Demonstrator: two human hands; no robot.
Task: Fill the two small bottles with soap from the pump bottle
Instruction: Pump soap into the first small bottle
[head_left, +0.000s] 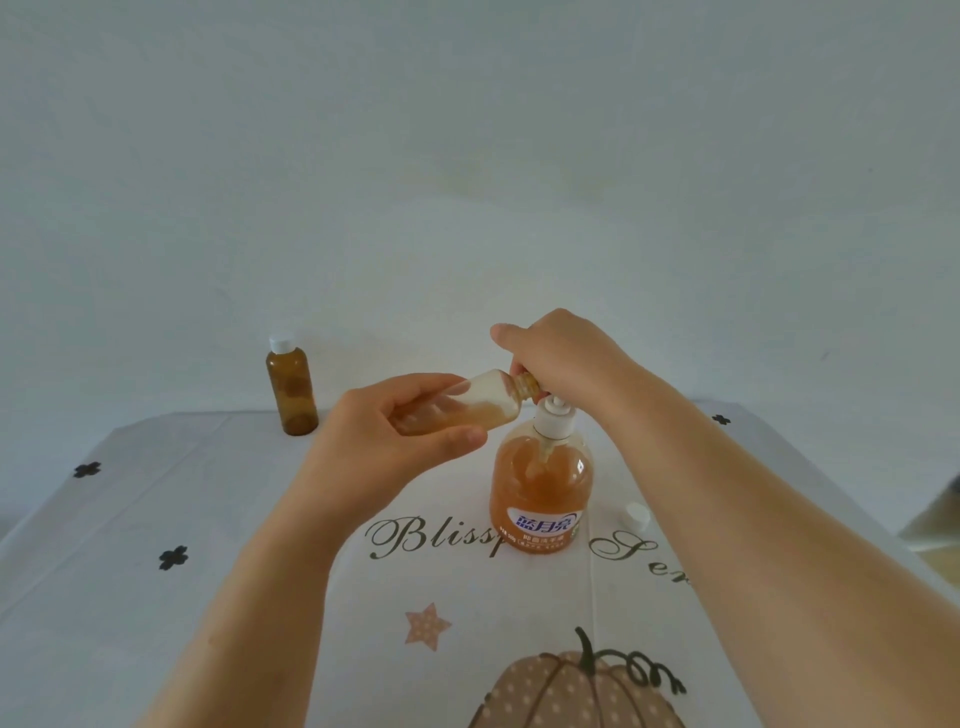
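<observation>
Pumpkin-printed cloth covers the surface (156, 571) under both forearms. Of the two hands, the left hand (395, 441) grips a small bottle (467, 410) tipped on its side, partly filled with pale soap, its open neck at the nozzle. The right hand (561, 358) curls over the head of the pump bottle (540, 488), which holds orange soap. Well left of the left hand stands a capped amber bottle (292, 387). A loose white cap (638, 516) lies beside the right forearm.

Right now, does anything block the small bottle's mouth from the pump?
Nothing visible does: the left hand holds the uncapped small bottle, mouth at the head of the pump bottle, under the right hand.
</observation>
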